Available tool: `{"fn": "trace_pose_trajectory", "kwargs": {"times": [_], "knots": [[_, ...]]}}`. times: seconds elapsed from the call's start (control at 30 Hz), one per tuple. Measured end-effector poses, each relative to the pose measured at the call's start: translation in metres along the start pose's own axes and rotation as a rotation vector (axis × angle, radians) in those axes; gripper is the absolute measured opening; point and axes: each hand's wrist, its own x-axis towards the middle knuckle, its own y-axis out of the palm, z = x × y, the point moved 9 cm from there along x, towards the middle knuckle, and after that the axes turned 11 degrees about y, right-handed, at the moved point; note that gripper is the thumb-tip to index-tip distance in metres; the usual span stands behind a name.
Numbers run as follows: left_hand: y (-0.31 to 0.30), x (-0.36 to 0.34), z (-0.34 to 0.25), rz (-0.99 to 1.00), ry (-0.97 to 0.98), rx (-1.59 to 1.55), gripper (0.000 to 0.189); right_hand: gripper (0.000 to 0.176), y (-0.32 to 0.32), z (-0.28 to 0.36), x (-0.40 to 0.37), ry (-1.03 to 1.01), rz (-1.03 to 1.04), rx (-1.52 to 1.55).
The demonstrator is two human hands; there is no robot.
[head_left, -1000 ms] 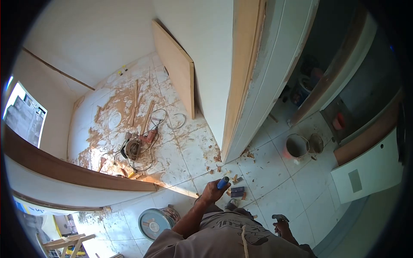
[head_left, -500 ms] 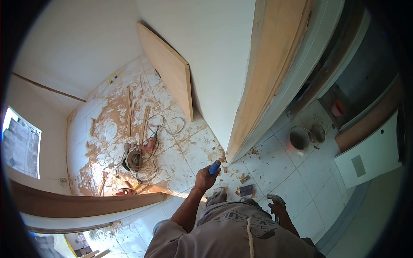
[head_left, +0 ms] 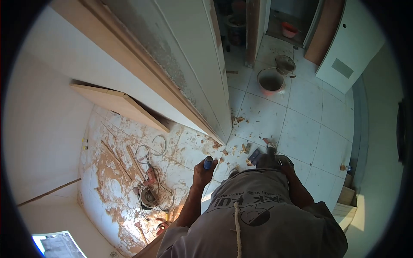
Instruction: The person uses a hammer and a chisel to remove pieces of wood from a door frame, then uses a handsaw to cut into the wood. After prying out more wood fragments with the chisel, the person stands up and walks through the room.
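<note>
My left hand [head_left: 203, 174] is closed around a blue-handled tool [head_left: 208, 162], held upright in front of the body. Close to my shirt on the other side, my right hand [head_left: 287, 167] is wrapped round a hammer [head_left: 282, 160], whose metal head is partly visible. Between the hands, a dark block [head_left: 254, 155] lies on the tiles among wood chips [head_left: 224, 152]. The wooden door frame [head_left: 172, 92] ends at the floor just ahead of my left hand.
A circular saw [head_left: 148, 198] with cables sits on the dusty floor at left. A wooden panel [head_left: 122, 102] leans on the wall. Ahead are a bucket [head_left: 271, 81], a red basin [head_left: 289, 30] and a white door [head_left: 350, 51]. Steps [head_left: 346, 202] are at right.
The view has turned right, so the door frame and saw sit differently in it. Both hands keep their tools, and the right hand is now nearer the shirt front.
</note>
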Motion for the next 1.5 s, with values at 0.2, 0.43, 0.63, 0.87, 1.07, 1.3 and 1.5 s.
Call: {"fn": "trace_pose_trajectory", "kwargs": {"times": [0.2, 0.43, 0.63, 0.87, 1.07, 1.3, 1.5], "knots": [[0.064, 0.032, -0.016, 0.179, -0.052, -0.052, 0.039, 0.039, -0.054, 0.008, 0.028, 0.158, 0.031, -0.053], [0.163, 0.115, -0.033, 0.259, -0.143, 0.124, 0.034, 0.035, -0.111, -0.046, 0.109, -0.123, -0.024, -0.123], [0.279, 0.204, -0.097, 0.266, -0.167, 0.005, 0.027, 0.053, -0.227, -0.128, 0.188, 0.602, 0.427, 0.305], [0.320, 0.255, -0.140, 0.313, -0.285, -0.061, 0.032, 0.051, -0.281, -0.197, 0.266, 0.781, 0.506, 0.026], [0.289, 0.286, -0.105, 0.180, -0.314, 0.221, 0.027, 0.055, -0.253, -0.176, 0.327, 0.695, 0.645, 0.054], [0.301, 0.371, -0.092, 0.121, -0.342, 0.066, 0.030, 0.042, -0.259, -0.011, 0.409, -0.746, 0.319, 0.160], [0.286, 0.422, -0.099, 0.135, -0.474, -0.057, 0.034, 0.033, -0.240, -0.028, 0.507, 0.145, 0.708, -0.051]]}}
